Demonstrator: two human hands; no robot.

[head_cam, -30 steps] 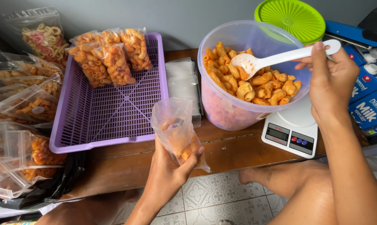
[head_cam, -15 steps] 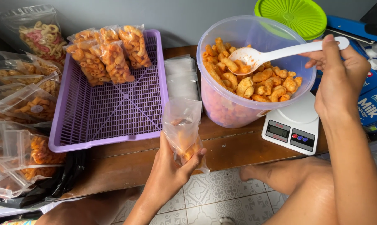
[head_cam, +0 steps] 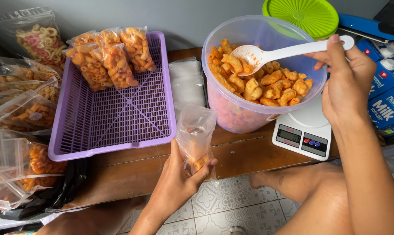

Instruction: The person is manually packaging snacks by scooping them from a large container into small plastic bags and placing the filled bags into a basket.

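1. Nearest us, our left hand [head_cam: 177,182] wraps its fingers [head_cam: 204,169] closed around the lower part of one small clear plastic bag [head_cam: 196,137], held upright over the front edge of the wooden table [head_cam: 131,169]; a few orange snack pieces sit in its bottom.
2. Our right hand [head_cam: 347,85] has its fingers curled shut on the handle of one white plastic spoon [head_cam: 284,53], thumb on top, the bowl resting among the snacks.
3. We see one round clear tub [head_cam: 249,109] of orange curled snacks [head_cam: 266,85] standing on the table, against one white kitchen scale [head_cam: 303,130].
4. One purple slotted tray [head_cam: 118,117] lies left of the tub, with a stack of empty clear bags [head_cam: 187,82] between them.
5. At the tray's far end we count about four filled snack bags [head_cam: 114,56], overlapping, so the count is unsure.
6. Farthest, one green lid [head_cam: 301,17] sits behind the tub.
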